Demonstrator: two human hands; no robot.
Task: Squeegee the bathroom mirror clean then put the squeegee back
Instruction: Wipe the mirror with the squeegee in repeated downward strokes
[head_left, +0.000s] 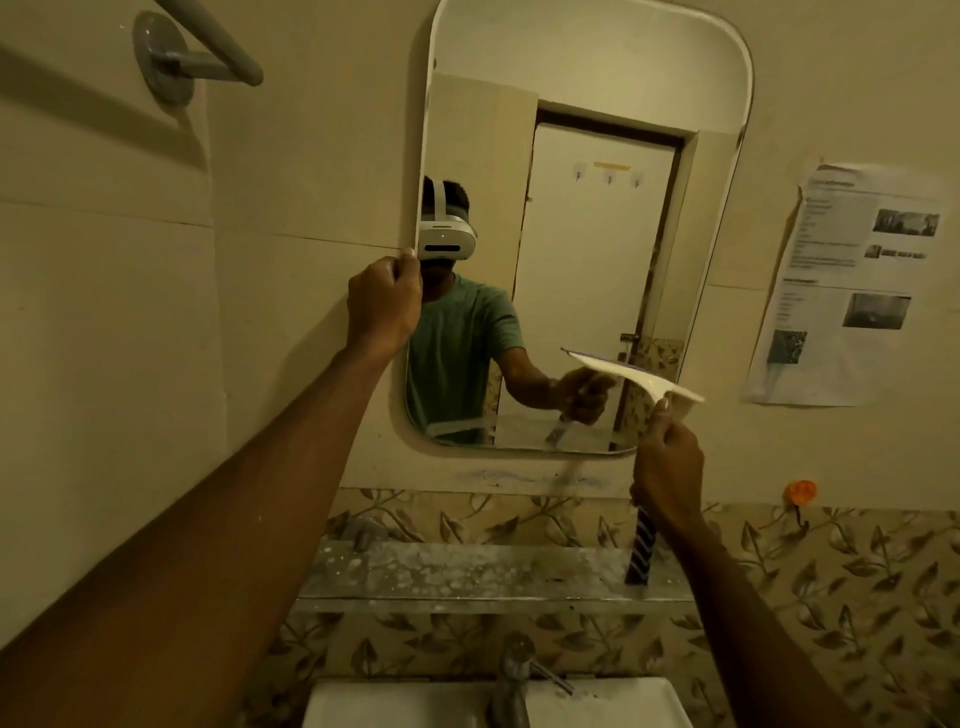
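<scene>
The rounded bathroom mirror (597, 218) hangs on the wall ahead, swung out a little at its left edge. My left hand (383, 304) grips that left edge at mid height. My right hand (667, 470) is shut on the squeegee (636, 375). Its white blade lies against the lower right part of the glass, tilted down to the right. The dark striped handle sticks out below my fist. The mirror reflects a person in a green shirt with a headset.
A dusty glass shelf (467, 574) runs under the mirror. Below it are a tap (514, 675) and a white sink (395, 704). A towel rail (208, 49) is at the upper left, a printed paper (852, 286) on the right wall, and an orange hook (800, 493) beneath it.
</scene>
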